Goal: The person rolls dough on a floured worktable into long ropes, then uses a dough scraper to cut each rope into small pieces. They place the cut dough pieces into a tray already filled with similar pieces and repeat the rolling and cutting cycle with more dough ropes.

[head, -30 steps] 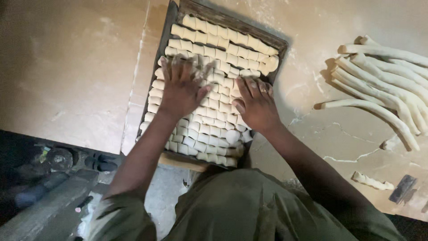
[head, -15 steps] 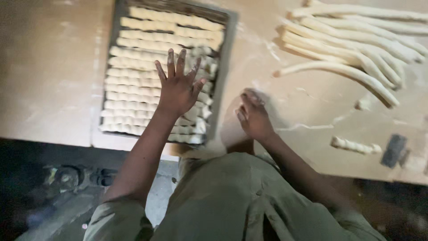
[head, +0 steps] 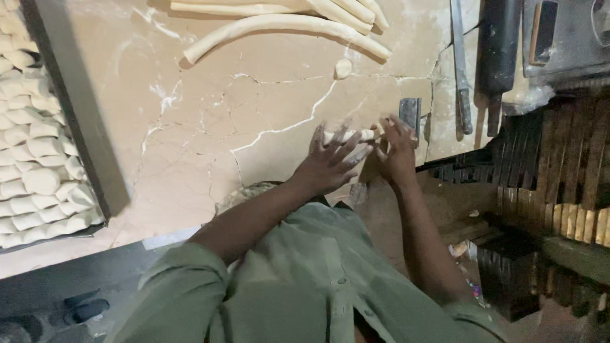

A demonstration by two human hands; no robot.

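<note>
I have both hands on a short dough piece (head: 356, 135) near the table's (head: 210, 121) front edge. My left hand (head: 330, 162) lies over it with fingers spread flat; my right hand (head: 395, 149) curls its fingertips on the piece's right end, just beside a metal scraper (head: 410, 113). Long dough ropes (head: 286, 24) lie farther back, well apart. A tray (head: 76, 121) of cut dough pieces (head: 32, 165) sits at far left.
</note>
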